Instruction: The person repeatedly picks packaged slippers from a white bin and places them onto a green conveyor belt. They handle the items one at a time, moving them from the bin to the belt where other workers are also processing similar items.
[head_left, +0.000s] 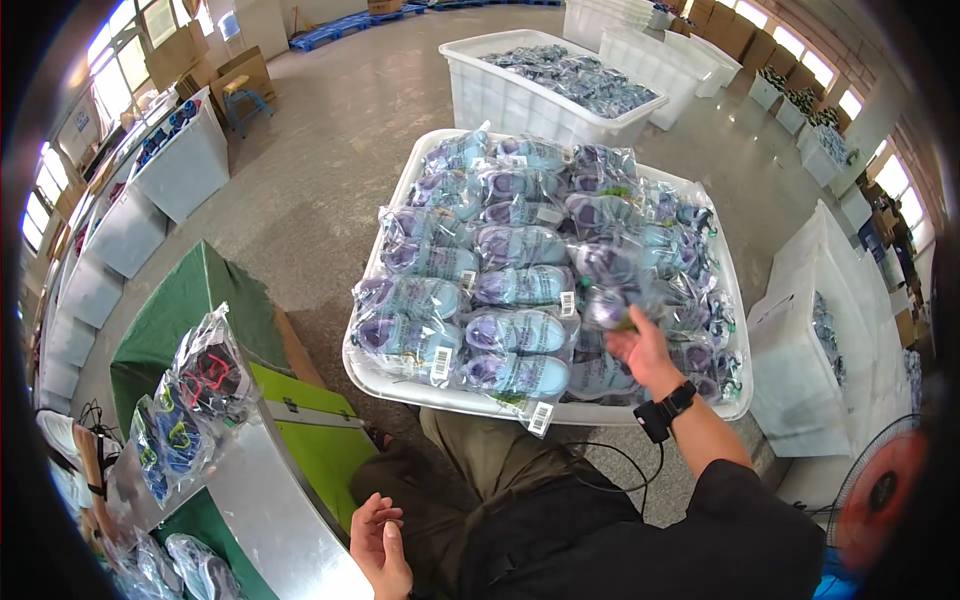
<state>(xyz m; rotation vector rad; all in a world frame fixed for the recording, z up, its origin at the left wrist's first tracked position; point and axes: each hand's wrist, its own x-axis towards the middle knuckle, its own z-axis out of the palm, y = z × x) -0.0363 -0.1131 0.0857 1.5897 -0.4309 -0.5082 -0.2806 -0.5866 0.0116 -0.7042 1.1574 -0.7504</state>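
Observation:
A large white tub point(365, 368) in front of me is filled with rows of light blue and purple shoes point(520, 286), each pair in a clear plastic bag with a white label. Over the right part of the tub, my right hand point(640, 350) is closed on the near end of a bagged pair of shoes point(608, 280), which is blurred by motion. A black device is strapped to that wrist. Low beside the metal table's edge, my left hand point(380, 548) holds nothing; its fingers are loosely bent and apart from the thumb.
On my left, a metal-topped table point(275, 490) carries dark bagged shoes point(205, 390). A green-covered box point(190, 300) stands behind it. Another full white tub point(550, 95) is beyond mine. At right are white bins point(810, 350) and a fan point(880, 490); a black cable point(640, 470) hangs near my wrist.

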